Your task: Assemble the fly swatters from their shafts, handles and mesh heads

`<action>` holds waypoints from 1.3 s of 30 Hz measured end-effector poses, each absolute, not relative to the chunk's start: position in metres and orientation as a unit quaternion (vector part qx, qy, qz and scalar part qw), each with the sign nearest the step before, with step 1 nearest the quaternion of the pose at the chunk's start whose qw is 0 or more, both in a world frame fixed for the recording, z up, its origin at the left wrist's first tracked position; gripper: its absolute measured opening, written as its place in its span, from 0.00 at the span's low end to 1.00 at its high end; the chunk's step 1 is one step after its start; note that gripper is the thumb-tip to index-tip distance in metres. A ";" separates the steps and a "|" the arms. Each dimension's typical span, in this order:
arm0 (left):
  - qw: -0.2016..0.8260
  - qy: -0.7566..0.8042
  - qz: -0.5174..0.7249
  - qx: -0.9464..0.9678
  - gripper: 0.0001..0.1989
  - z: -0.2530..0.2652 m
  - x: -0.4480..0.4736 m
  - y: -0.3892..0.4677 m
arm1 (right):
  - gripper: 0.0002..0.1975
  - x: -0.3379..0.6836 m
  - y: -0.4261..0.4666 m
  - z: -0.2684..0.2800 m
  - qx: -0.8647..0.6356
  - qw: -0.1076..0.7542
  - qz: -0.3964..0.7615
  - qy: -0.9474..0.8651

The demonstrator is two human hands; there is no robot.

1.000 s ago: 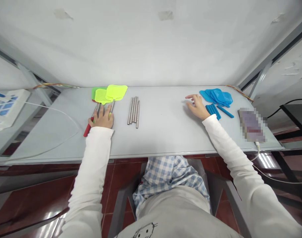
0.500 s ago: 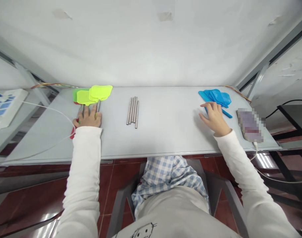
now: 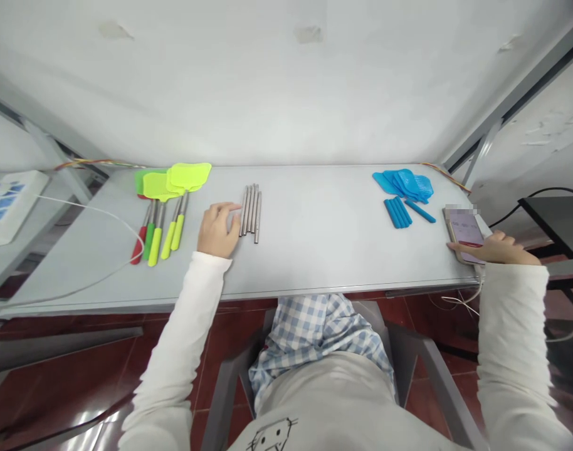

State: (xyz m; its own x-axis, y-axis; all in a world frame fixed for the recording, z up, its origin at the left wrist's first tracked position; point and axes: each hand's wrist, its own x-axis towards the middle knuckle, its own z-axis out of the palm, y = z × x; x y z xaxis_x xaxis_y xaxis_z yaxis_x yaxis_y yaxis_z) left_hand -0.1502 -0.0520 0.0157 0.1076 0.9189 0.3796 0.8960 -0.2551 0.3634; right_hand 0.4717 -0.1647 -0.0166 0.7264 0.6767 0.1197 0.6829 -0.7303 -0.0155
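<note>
Slender metallic rods (image 3: 251,210) lie beside the curved left hand (image 3: 217,230).

Phone (image 3: 464,227) pixelated along top (unreadable there); white object (image 3: 12,212) cut off left.

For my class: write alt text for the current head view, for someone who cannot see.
A left hand is beside a row of metal rods on a grey table; the right hand lies across a phone. Red, green and yellow fly swatters lie at left; blue swatter heads and blue tubes lie at right.
</note>
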 end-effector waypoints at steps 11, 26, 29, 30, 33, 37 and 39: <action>0.036 0.605 0.271 0.748 0.16 0.012 -0.130 -0.051 | 0.72 0.490 -0.140 0.001 -0.919 0.017 0.118 -0.375; 0.020 0.602 0.301 0.739 0.15 0.006 -0.133 -0.047 | 0.54 0.461 -0.131 0.016 -0.930 -0.027 0.111 -0.349; 0.013 0.612 0.295 0.734 0.15 0.004 -0.132 -0.045 | 0.51 0.451 -0.133 0.020 -0.937 -0.008 0.111 -0.332; 0.012 0.616 0.293 0.731 0.15 0.003 -0.131 -0.044 | 0.49 0.448 -0.133 0.021 -0.937 -0.002 0.112 -0.331; 0.015 0.625 0.287 0.725 0.15 0.002 -0.129 -0.041 | 0.47 0.444 -0.134 0.019 -0.935 0.018 0.108 -0.336; 0.020 0.627 0.286 0.724 0.15 0.002 -0.127 -0.040 | 0.46 0.449 -0.132 0.010 -0.936 0.043 0.087 -0.339; 0.024 0.633 0.279 0.722 0.15 0.001 -0.126 -0.039 | 0.45 0.452 -0.131 0.006 -0.937 0.049 0.077 -0.338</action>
State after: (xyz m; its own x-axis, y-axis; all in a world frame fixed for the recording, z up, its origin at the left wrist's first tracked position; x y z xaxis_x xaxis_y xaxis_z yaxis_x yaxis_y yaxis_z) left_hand -0.1262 -0.0393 0.0007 0.0427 0.9268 0.3730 0.9005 -0.1975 0.3875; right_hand 0.4517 -0.1312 0.0060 0.7593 0.6413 -0.1107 0.6264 -0.7663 -0.1428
